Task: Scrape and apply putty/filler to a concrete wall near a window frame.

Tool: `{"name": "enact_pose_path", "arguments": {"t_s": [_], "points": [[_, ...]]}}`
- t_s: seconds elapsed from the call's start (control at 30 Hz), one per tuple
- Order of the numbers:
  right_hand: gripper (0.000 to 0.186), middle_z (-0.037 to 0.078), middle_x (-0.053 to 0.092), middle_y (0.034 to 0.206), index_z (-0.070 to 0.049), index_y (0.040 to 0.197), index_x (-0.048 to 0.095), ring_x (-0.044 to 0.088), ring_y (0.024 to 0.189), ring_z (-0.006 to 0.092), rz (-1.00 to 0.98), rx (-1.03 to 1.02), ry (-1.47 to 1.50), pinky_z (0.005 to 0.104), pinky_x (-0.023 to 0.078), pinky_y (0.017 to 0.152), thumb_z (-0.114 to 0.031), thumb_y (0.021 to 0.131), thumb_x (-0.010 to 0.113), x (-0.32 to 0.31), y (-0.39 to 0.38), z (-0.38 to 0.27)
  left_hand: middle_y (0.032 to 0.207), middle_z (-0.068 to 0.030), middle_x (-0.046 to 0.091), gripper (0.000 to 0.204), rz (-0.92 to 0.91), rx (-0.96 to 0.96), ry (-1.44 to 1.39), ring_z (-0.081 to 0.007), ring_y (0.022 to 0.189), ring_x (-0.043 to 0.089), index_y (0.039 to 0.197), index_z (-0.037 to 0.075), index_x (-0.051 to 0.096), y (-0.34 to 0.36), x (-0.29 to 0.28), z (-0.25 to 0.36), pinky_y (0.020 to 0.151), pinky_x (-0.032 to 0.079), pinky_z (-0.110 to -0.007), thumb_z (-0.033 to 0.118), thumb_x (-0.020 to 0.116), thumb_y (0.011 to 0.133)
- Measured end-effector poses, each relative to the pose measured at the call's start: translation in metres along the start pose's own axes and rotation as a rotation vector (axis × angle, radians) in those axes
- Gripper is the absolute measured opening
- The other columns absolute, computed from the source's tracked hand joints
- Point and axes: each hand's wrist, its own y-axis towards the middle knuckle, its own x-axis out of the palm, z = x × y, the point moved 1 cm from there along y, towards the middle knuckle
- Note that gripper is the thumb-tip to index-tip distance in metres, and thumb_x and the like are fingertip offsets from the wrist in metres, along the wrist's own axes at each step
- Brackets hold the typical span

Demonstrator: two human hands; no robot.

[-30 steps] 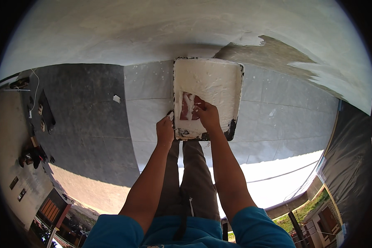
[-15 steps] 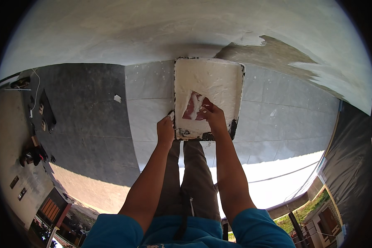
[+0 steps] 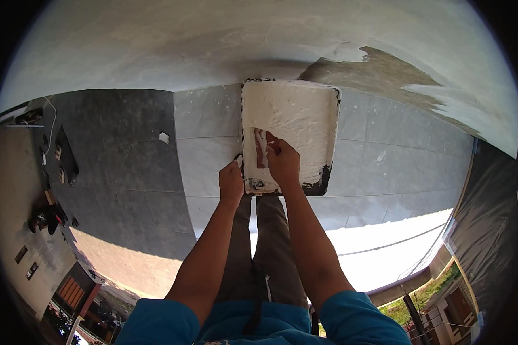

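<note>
The right hand (image 3: 285, 164) was closed around the right edge of a reddish-brown scraper (image 3: 259, 152), thumb and fingers pinching it from the side, with a streak of white paste (image 3: 293, 109) on its upper face. The scraper was over the left half of a shallow tray (image 3: 326, 175), toward the end nearer the person; whether its far edge touched the paste could not be told. The left hand (image 3: 231, 181) was curled narrow beside the tray's left edge, with something dark and white-smeared near the thumb; whether that was the rim or a separate small thing was unclear. The scraper seemed light and thin, probably stiff with a little spring, and likely slippery wherever paste coated it, so the drier edge under the right hand looked the best place to hold it. The paste appeared soft and thick, as its ridges kept their shape. Spread across most of the tray, it would likely have made the tray heavy and apt to tip if held at one corner; gripping opposite sides by the rim looked safer, away from the smeared patches, where fingers could slide.
</note>
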Motion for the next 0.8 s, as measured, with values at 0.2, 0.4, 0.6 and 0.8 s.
{"name": "enact_pose_path", "arguments": {"t_s": [0.2,0.4,0.6,0.8], "points": [[0.021,0.022,0.069,0.087,0.001,0.094,0.066,0.067,0.083,0.0409,0.02,-0.016,-0.039,0.0466,0.052,0.075,-0.018,0.084,0.066,0.005,-0.004,0.022,0.09,-0.0031,0.063,0.031,-0.085,-0.097,0.017,-0.0106,0.083,0.056,0.096,-0.004,0.064,0.0,0.001,-0.004,0.079,0.046,-0.029,0.018,0.042,0.104],[0.022,0.024,0.07,0.091,0.002,0.094,0.067,0.066,0.09,0.0436,-0.055,0.209,0.144,0.0477,0.052,0.078,-0.018,0.083,0.066,-0.008,-0.009,0.014,0.061,-0.0039,0.044,0.028,0.016,-0.007,0.038,-0.0124,0.063,0.037,0.077,-0.005,0.05,-0.006,-0.005,0.01,0.058,0.036,-0.034,0.015,0.046,0.097],[0.024,0.024,0.07,0.09,0.002,0.096,0.068,0.067,0.087,0.0421,0.088,0.07,-0.18,0.0469,0.052,0.077,-0.018,0.082,0.066,-0.018,-0.008,0.034,0.065,-0.0023,0.046,0.027,-0.029,-0.032,0.088,-0.0115,0.065,0.04,0.075,-0.001,0.051,-0.008,0.008,0.015,0.061,0.037,-0.032,0.015,0.045,0.096],[0.025,0.022,0.07,0.089,0.001,0.096,0.068,0.069,0.086,0.0383,0.163,0.192,-0.072,0.0469,0.052,0.077,-0.02,0.082,0.067,-0.043,0.006,0.064,0.061,-0.007,0.047,0.026,0.01,0.006,0.073,-0.0147,0.062,0.042,0.079,-0.007,0.054,-0.007,0.009,0.011,0.059,0.039,-0.036,0.013,0.047,0.093]]}}
